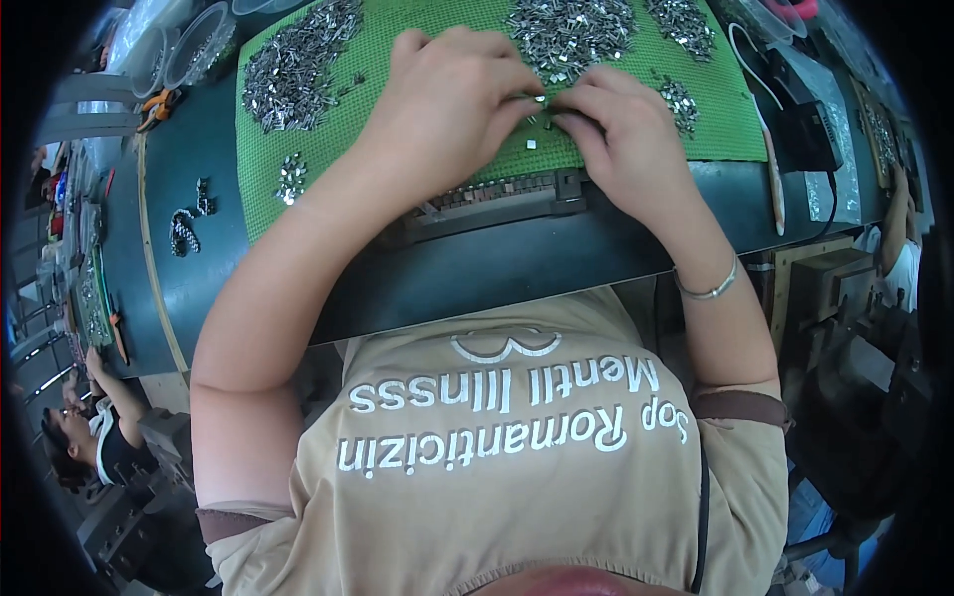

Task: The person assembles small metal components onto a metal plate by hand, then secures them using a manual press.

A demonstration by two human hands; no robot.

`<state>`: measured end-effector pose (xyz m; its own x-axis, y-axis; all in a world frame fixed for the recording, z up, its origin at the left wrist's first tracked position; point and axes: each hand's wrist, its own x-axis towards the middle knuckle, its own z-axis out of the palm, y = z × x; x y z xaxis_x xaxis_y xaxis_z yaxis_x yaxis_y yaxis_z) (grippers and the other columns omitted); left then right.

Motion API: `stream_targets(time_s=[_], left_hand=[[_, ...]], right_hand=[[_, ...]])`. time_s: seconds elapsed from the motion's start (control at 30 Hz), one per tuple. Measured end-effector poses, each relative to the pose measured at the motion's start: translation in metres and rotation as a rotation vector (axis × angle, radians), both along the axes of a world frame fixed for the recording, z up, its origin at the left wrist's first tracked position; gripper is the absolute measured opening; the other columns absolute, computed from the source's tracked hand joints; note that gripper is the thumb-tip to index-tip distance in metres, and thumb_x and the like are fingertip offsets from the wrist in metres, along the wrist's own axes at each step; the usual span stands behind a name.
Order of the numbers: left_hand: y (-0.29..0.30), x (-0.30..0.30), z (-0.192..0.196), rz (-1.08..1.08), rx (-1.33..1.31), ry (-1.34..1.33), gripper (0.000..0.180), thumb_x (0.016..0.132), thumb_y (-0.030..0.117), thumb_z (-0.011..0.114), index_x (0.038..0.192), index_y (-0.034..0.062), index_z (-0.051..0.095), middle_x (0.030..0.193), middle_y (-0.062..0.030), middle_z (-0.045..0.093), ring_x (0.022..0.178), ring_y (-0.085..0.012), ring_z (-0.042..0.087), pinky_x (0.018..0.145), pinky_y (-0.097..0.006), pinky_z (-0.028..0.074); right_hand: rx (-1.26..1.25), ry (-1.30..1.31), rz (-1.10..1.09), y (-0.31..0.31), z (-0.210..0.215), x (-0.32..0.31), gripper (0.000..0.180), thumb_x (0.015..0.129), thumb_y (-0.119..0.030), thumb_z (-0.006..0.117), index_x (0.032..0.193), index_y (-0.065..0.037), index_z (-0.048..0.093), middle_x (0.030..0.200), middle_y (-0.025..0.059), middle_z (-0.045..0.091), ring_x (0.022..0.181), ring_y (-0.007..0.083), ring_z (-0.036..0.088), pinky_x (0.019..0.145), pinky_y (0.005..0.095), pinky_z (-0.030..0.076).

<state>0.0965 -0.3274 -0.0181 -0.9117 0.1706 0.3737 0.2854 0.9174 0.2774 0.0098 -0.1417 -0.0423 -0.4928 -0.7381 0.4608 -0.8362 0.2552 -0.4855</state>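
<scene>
Over a green textured mat (388, 129), my two hands meet fingertip to fingertip. My left hand (452, 109) pinches a tiny shiny metal piece (540, 100) between thumb and forefinger. Thumb and forefinger of my right hand (626, 134) are drawn together beside it; what they hold is too small to make out. Just below the fingertips a single square silver piece (532, 145) lies on the mat. A long dark metal holder (497, 207) with a row of small blocks stands along the mat's near edge, partly hidden by my left wrist.
Heaps of small metal pieces (298, 74) (571, 35) lie on the mat. Left are a short metal chain (184, 231), orange-handled pliers (157, 109) and clear plastic cups (204, 45). A black box with a cable (805, 129) sits right. Another person (94, 432) works at far left.
</scene>
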Motion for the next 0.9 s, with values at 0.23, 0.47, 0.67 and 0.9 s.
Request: stream_targets(time_s=[0.23,0.47,0.67,0.9], left_hand=[[0.008,-0.024,-0.006,0.051,-0.017,-0.164,0.012,0.082,0.018,0.070,0.088,0.0101,0.076,0.095,-0.0086,0.067,0.102,-0.0290,0.061,0.084,-0.048,0.040],[0.010,0.029,0.019,0.208,0.257,-0.295,0.012,0.081,0.012,0.070,0.091,0.0065,0.072,0.082,-0.0074,0.071,0.084,-0.0255,0.067,0.082,-0.037,0.045],[0.024,0.066,0.003,0.187,0.335,-0.150,0.033,0.077,0.007,0.075,0.109,0.0092,0.068,0.087,-0.0045,0.074,0.087,-0.0205,0.069,0.083,-0.035,0.044],[0.025,0.069,0.003,0.162,0.274,-0.151,0.029,0.076,0.007,0.075,0.105,0.0084,0.070,0.091,-0.0056,0.073,0.085,-0.0236,0.067,0.082,-0.037,0.043]], right_hand=[[0.113,0.050,-0.006,-0.010,-0.002,-0.008,0.010,0.079,-0.012,0.065,0.073,-0.004,0.066,0.077,0.0101,0.059,0.076,0.0319,0.060,0.070,0.0441,0.045],[0.172,0.186,-0.065,-0.013,0.002,0.000,0.007,0.076,-0.009,0.063,0.071,-0.006,0.066,0.076,0.0078,0.060,0.074,0.0282,0.060,0.070,0.0410,0.039],[0.125,0.218,-0.052,-0.015,-0.004,-0.001,0.006,0.077,-0.008,0.063,0.071,-0.006,0.065,0.077,0.0073,0.060,0.075,0.0277,0.059,0.070,0.0414,0.038],[-0.156,0.083,0.173,0.000,-0.002,0.025,0.009,0.078,-0.004,0.065,0.085,-0.005,0.058,0.076,0.0087,0.058,0.071,0.0294,0.057,0.070,0.0405,0.039]])
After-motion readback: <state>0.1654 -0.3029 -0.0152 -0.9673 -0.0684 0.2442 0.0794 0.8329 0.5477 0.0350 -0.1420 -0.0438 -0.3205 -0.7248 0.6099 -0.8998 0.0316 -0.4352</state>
